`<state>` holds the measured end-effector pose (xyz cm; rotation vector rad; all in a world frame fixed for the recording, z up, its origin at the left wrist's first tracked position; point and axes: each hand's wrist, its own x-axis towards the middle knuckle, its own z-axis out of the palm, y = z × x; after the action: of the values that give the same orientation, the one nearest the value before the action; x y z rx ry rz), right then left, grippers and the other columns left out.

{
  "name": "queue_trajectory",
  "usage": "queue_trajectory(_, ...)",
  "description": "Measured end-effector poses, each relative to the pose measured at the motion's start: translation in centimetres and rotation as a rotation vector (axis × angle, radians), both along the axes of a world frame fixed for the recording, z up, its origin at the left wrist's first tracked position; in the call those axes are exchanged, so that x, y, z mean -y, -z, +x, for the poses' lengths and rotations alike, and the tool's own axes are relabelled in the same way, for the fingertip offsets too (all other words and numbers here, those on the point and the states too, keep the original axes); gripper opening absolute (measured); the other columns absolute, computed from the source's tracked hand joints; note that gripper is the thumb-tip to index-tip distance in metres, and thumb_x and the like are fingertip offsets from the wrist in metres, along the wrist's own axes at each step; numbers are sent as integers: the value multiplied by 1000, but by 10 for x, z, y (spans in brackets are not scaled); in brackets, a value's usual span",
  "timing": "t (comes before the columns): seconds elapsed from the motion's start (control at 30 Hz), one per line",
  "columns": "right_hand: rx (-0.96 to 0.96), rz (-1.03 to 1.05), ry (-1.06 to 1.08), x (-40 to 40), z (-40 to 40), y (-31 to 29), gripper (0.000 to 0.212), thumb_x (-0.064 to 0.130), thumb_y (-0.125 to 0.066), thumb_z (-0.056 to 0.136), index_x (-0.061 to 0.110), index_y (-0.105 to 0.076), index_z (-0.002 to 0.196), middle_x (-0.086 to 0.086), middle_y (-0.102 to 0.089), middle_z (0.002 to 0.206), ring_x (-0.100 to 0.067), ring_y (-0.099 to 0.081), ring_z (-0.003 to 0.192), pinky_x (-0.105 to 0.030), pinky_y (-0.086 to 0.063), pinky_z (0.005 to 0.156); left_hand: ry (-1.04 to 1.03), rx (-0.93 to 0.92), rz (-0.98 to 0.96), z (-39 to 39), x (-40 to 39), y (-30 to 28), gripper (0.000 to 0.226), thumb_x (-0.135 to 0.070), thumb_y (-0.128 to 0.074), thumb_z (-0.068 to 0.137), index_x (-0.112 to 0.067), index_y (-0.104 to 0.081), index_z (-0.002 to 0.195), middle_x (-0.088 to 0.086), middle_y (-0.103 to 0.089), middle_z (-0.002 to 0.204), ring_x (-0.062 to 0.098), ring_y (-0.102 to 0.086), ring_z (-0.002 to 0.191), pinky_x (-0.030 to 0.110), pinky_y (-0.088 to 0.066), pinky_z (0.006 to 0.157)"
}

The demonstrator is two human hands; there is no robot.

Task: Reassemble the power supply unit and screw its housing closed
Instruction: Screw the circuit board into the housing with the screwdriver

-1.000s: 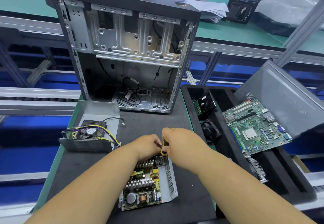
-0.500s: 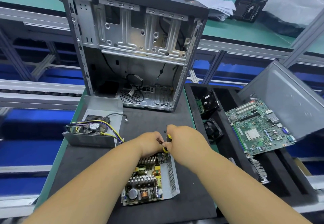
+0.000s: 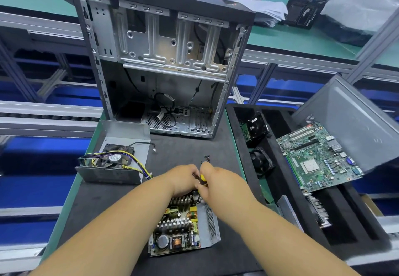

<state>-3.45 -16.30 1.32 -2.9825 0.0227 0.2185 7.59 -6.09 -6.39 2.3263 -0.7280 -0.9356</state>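
The open power supply base, a grey perforated tray holding its circuit board, lies on the black mat near me. My right hand grips a yellow-and-black screwdriver held upright over the board's far end. My left hand is curled beside the screwdriver shaft at the same spot; what its fingertips hold is hidden. The power supply's grey cover with its fan and coloured wires sits apart to the left. A few small dark screws lie on the mat just beyond my hands.
An empty computer case stands upright behind the mat. To the right, a black foam tray holds a motherboard, a cooler fan and other parts. A grey side panel leans there.
Both hands stay together at the board's far end with the screwdriver. The view has shifted slightly, so the case and parts sit lower and further right in the frame.
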Motion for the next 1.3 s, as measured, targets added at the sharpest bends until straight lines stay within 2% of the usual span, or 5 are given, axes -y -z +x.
queue_trajectory(0.27, 84, -15, -71, -14, -2, 7, 31, 33, -45, 100, 12, -40, 122, 3, -45, 81, -22, -44, 67, -32, -31, 55, -117, -23, -44, 3, 0, 1, 20, -6, -50, 84, -13, -46, 65, 8, -42, 66, 10, -31, 74, 27, -30, 66)
queue_trajectory(0.33, 94, 15, -64, -12, -1, 7, 26, 34, -45, 100, 15, -40, 117, 4, -45, 80, -22, -45, 67, -32, -34, 54, -110, -19, -28, 4, 0, 5, 17, -6, -50, 85, 0, -46, 70, 24, -45, 73, 47, -43, 86, 29, -30, 67)
queue_trajectory(0.47, 98, 83, -15, 1, 1, -2, 21, 40, -47, 99, 25, -32, 96, 8, -43, 72, -21, -46, 65, -32, -31, 50, -118, 15, -65, 4, -1, 4, 6, -19, -54, 83, -22, -52, 79, 1, -60, 88, 21, -54, 84, 35, -44, 72)
queue_trajectory(0.83, 390, 519, 393, 54, 22, -15, 9, 37, -55, 95, 31, -51, 89, 4, -52, 62, -10, -41, 49, -27, -31, 50, -330, -107, -157, 2, -5, 2, 15, -20, -47, 88, -29, -59, 89, -5, -67, 100, 13, -59, 85, 27, -41, 57)
queue_trajectory(1.3, 192, 316, 381, 63, 46, 18, 3, 35, -50, 99, 33, -49, 98, 7, -50, 69, -9, -50, 62, -29, -32, 49, -562, -209, -352, 7, -6, 1, 12, -17, -56, 87, -25, -64, 89, -6, -73, 89, 15, -64, 90, 32, -50, 82)
